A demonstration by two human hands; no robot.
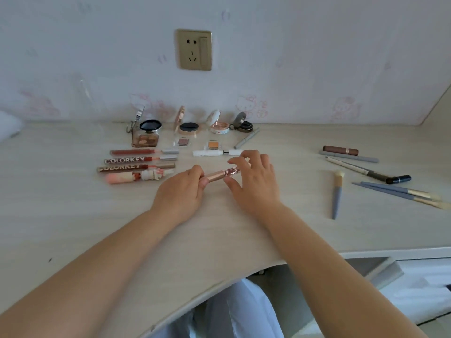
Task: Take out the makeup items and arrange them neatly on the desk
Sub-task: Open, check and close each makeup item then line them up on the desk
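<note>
Brush tips cut off rightward

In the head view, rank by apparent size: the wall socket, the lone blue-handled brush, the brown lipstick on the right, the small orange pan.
1. wall socket
2. blue-handled brush, longer but thinner
3. brown lipstick
4. orange pan
Differing camera distances make true sizes unsure.

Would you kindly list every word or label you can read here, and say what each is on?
"COLORKEY": on the second lip gloss tube in the left row.
"COLORKEY": on the third tube, its lower edge partly hidden.
Compacts, palettes and the lipstick: any print is too small or blurred to read.
</note>
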